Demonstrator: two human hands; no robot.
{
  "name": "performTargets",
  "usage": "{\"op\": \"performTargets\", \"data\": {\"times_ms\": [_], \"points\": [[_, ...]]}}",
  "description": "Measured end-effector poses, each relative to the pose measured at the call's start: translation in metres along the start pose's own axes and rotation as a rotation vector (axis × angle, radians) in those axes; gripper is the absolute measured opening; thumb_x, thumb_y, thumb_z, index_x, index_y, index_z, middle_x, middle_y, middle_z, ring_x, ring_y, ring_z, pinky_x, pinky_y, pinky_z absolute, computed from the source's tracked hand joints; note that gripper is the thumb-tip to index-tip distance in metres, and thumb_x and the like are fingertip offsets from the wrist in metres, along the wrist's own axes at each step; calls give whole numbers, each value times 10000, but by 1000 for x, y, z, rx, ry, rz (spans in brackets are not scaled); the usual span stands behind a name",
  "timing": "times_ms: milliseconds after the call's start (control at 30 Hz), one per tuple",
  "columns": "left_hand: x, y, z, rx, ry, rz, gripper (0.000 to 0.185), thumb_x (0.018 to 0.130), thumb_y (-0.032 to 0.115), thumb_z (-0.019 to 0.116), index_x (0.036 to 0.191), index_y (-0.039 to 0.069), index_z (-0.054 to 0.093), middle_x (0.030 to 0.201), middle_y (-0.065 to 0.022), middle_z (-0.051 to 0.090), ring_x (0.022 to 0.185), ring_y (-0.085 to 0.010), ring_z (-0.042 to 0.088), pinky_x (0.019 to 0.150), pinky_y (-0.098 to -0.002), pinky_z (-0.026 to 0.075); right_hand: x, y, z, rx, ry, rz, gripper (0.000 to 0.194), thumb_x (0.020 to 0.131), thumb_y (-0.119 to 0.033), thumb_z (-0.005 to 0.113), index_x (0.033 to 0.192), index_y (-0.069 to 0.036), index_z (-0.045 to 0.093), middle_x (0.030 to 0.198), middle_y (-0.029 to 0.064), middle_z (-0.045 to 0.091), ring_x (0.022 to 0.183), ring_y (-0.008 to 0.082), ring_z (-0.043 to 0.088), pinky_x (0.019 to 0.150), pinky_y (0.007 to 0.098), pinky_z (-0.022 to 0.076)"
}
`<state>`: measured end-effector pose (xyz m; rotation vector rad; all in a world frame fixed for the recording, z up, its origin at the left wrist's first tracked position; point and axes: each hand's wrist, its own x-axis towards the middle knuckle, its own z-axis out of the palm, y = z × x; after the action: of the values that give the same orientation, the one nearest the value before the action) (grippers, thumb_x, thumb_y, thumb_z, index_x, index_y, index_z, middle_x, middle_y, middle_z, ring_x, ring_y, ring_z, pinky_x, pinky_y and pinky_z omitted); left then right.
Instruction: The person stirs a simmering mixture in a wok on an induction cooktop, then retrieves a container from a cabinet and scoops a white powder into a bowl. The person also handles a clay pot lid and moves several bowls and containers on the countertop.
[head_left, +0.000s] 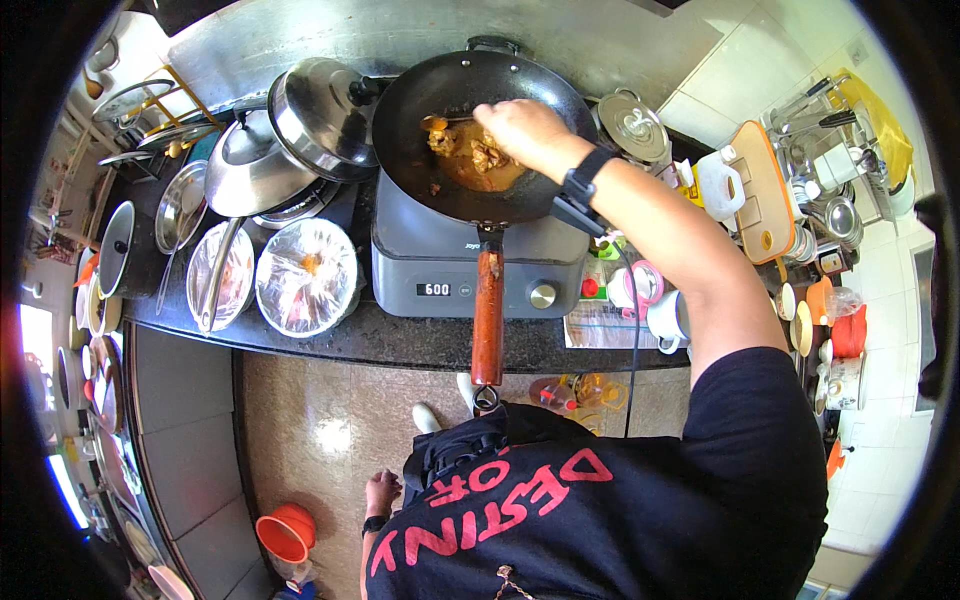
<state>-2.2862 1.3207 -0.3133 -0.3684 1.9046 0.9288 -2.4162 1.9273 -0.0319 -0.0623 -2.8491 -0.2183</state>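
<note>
Over the dark wok (409, 97), my right hand (517, 131) is shut on the handle of a small spoon (433, 124). The spoon's bowl lies to the left of my fingers, above chunks of food in brown sauce (480, 161). A grey induction cooker (397, 262) with a lit display and a round knob carries the wok, whose wooden handle (489, 315) points towards me. My left hand (382, 491) hangs low at my side, over the floor and away from the counter. Its fingers look loosely curled, and I see nothing held in it.
Left of the wok are a steel lid (315, 112), a lidded steel pan (259, 169) and two film-covered bowls (307, 281). A black cable (636, 337) hangs over the counter edge at right, near a white mug (667, 319). On the floor stand a red bucket (285, 532) and oil bottles (600, 390).
</note>
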Motion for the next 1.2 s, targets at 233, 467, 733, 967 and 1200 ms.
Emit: {"op": "performTargets", "data": {"times_ms": [233,467,733,967,1200], "points": [[9,-5,-3,-76,-27,1,296,956,281,471,833,38,585,632,-50,583,548,-153,582,489,-281,455,-24,21,-18,-193,-131,-226,77,839,-123,506,869,-62,543,692,147,613,722,323,654,610,419,536],[8,-6,-9,29,0,-36,304,958,282,472,832,28,582,628,-60,582,549,-164,584,477,-293,448,-51,37,-23,-139,-253,252,193,916,-123,417,948,4,559,808,234,641,770,372,654,667,464,529],[27,15,-24,139,-78,171,316,948,275,458,832,12,592,642,-71,591,558,-162,587,495,-286,449,-65,32,-19,-66,-133,310,184,879,-99,421,893,35,546,794,264,637,784,394,655,679,481,528],[34,17,-44,167,-65,71,326,944,293,478,856,7,607,661,-63,605,574,-159,597,508,-286,475,-61,16,-43,996,-35,979,124,916,-136,506,932,-31,571,751,40,599,547,92,518,440,230,400],[75,-38,-98,11,-123,2,342,943,314,468,833,24,612,638,-64,592,553,-166,590,483,-288,467,-20,-107,-91,1397,-240,817,142,921,-147,551,962,-20,599,753,33,592,582,75,532,445,178,403]]}}
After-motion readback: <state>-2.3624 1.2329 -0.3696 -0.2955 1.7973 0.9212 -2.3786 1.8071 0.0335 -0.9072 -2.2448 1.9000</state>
